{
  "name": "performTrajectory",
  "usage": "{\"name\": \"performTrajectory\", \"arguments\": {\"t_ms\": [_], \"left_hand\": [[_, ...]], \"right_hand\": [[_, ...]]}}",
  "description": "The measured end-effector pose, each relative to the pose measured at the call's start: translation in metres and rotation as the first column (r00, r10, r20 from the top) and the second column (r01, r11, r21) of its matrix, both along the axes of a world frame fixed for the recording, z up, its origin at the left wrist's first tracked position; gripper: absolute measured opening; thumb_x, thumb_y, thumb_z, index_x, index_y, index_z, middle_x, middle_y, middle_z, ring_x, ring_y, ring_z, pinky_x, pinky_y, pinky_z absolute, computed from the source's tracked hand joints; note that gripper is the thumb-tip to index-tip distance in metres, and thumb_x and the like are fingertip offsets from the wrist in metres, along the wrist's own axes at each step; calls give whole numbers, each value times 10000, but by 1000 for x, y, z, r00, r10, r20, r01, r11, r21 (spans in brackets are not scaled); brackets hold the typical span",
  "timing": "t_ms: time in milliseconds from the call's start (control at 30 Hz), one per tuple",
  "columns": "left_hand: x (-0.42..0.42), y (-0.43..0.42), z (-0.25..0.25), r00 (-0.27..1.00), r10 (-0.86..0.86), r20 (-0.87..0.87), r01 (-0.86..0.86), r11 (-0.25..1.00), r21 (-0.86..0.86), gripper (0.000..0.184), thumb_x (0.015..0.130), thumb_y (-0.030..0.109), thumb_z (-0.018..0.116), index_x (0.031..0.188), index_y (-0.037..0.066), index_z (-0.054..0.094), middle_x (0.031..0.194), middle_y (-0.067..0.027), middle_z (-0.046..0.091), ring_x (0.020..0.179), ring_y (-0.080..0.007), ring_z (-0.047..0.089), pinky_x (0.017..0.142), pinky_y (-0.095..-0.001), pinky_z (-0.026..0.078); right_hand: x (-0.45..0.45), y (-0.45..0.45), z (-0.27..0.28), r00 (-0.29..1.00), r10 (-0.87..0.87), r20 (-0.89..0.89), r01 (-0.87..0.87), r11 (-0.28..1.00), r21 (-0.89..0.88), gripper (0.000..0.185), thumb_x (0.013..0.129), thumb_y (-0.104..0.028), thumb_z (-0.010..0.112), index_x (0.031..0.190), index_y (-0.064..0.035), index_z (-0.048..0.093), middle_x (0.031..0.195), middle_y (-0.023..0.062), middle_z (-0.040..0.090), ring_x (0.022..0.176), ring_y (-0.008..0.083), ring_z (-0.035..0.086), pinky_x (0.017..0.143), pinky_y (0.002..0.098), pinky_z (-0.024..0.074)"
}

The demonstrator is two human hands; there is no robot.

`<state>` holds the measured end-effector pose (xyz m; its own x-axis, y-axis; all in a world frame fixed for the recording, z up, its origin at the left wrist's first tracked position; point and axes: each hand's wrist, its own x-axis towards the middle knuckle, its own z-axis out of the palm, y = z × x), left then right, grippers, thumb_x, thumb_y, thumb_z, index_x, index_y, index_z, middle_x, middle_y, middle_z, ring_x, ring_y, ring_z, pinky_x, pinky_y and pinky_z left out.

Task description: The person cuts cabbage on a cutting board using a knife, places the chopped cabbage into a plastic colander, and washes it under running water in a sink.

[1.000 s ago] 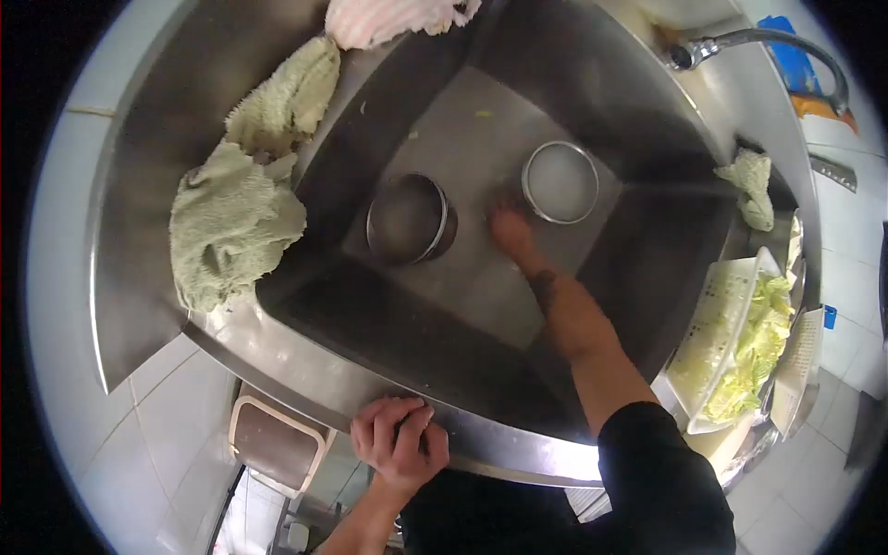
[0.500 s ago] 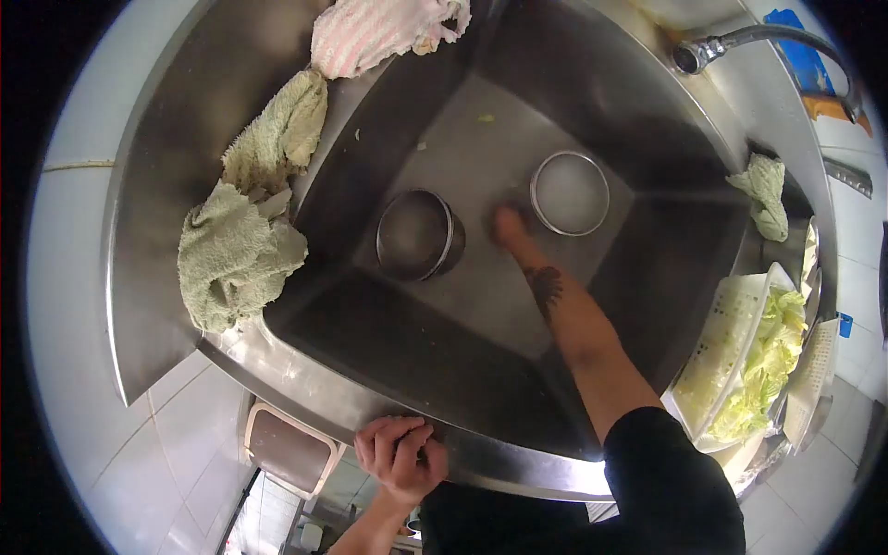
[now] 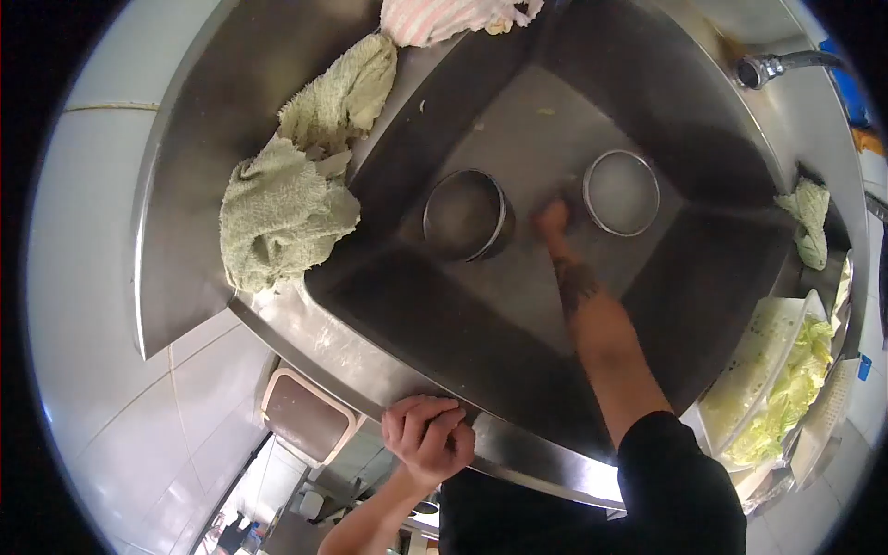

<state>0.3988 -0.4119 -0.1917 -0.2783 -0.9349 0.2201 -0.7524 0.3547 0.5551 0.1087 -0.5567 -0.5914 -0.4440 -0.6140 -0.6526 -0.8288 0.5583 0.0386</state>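
My right hand (image 3: 552, 218) reaches down to the floor of a deep metal sink (image 3: 518, 314). It is blurred and its fingers are hard to make out, so I cannot tell if it holds anything. A round metal-rimmed container (image 3: 622, 192) with a pale inside is just right of it. Another round metal container (image 3: 465, 215), darker inside, lies to its left. My left hand (image 3: 428, 438) rests against the sink's front rim (image 3: 347, 375), its fingers curled into a closed fist with nothing visible in them.
Crumpled green cloths (image 3: 289, 217) and a pink-striped cloth (image 3: 453, 18) lie on the left ledge. A white perforated basket (image 3: 754, 370) holds leafy greens (image 3: 786, 398) at the right. Beyond it are a small cloth (image 3: 811, 222) and a faucet (image 3: 760, 71). Food scraps (image 3: 546, 111) lie in the sink.
The view has shifted, so the sink and its contents appear further right. My right hand stays low between the two containers, and my left hand stays at the front rim.
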Motion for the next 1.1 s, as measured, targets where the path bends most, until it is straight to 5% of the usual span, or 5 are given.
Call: {"name": "performTrajectory", "arguments": {"t_ms": [367,567,867,1000,1100], "left_hand": [[5,4,-2,996,-31,-86,30,999,-21,190,598,20,620,768,99,652,877,-32,640,833,-259,568,719,-377,453],[21,5,-2,924,-133,-360,124,991,-47,204,610,-33,613,787,63,647,879,-75,637,812,-259,594,686,-362,475],[179,108,12,845,381,-375,-313,921,230,192,681,-97,609,845,2,614,911,-144,618,814,-284,611,723,-352,500],[239,159,13,864,455,-217,-395,878,269,192,699,-102,576,861,-12,625,908,-147,622,809,-291,619,725,-341,502],[256,183,18,824,535,-187,-458,823,336,175,713,-101,556,854,-19,618,896,-154,625,825,-286,626,753,-335,498]], "right_hand": [[-74,49,-69,709,119,696,297,844,-447,258,920,-208,546,1101,-33,599,1049,139,616,973,292,584,867,398,479],[1,59,178,32,-160,987,808,584,69,122,927,-41,541,1017,-74,617,927,25,644,822,178,602,714,334,489],[229,131,445,356,153,922,492,808,-325,203,929,-225,643,1030,-50,624,859,28,628,680,97,582,575,238,487],[389,163,358,-18,160,987,298,943,-147,99,914,-125,620,911,-27,617,785,23,603,659,102,582,537,267,505],[490,193,262,358,542,760,-41,823,-567,76,856,-40,599,925,-11,612,867,164,642,784,335,641,707,423,512]]}}
